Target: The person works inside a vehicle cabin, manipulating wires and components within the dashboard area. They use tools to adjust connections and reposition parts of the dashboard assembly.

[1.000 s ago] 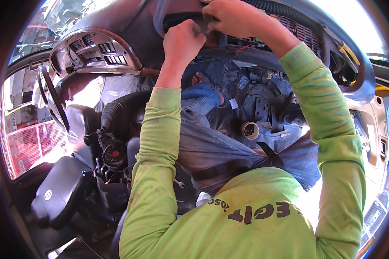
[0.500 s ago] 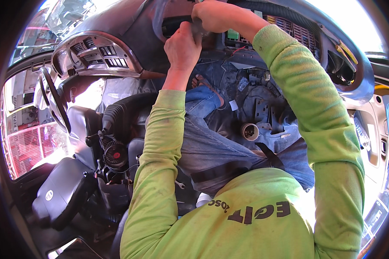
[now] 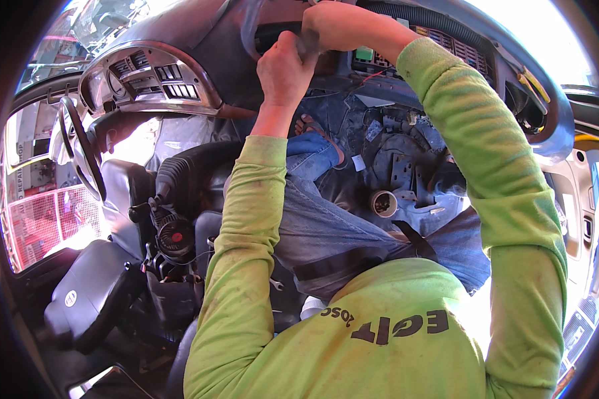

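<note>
Right fabric cuff (image 3: 427,64) shifted nearer curled left hand (image 3: 283,72).

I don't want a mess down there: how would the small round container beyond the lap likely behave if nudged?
The round container might catch and tip if pushed toward the dark bracket near it. Its top is open, so the dark contents could spill. Its circular rim suggests it may roll once on its side.
</note>
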Demonstrator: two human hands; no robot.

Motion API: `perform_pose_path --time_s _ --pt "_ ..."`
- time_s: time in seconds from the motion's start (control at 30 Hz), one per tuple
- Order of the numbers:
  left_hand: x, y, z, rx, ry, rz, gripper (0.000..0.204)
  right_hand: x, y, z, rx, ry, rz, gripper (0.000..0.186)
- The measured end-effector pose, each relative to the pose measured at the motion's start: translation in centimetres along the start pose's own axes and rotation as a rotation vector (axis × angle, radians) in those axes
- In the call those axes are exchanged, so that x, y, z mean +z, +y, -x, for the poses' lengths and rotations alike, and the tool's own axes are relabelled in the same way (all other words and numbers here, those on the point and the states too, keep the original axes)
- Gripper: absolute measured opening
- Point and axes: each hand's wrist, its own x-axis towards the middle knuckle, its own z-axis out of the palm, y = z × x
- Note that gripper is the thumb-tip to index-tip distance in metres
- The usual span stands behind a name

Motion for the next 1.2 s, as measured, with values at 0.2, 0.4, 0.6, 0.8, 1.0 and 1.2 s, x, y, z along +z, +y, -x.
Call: perform_pose_path --time_s 0.2,0.4,0.6,0.8,1.0,1.2 --pt "-1.0 -0.2 -0.8 -0.029 -0.13 0.15 0.033 -0.2 0.6 0.9 -0.006 0.115 -0.165 0.018" --pt "-2.1 -0.3 -1.2 -0.084 -0.241 0.251 0.034 -0.5 -0.4 2.0 0.058 0.139 -0.225 0.016" --pt "-2.1 -0.1 -1.2 -0.114 -0.273 0.249 0.033 -0.1 -0.6 2.0 0.009 0.244 -0.179 0.015" --pt "-2.1 -0.3 -1.3 -0.061 -0.267 0.282 0.03 -0.9 -0.3 1.8 -0.01 0.092 -0.157 0.018" --pt "-2.3 -0.3 -1.3 -0.058 -0.291 0.258 0.027 -2.1 0.6 1.5 -0.101 -0.045 -0.162 0.021" --pt "-2.1 -0.4 -1.2 -0.004 -0.284 0.24 0.025 -2.7 1.3 2.5 -0.089 -0.005 -0.285 0.021"
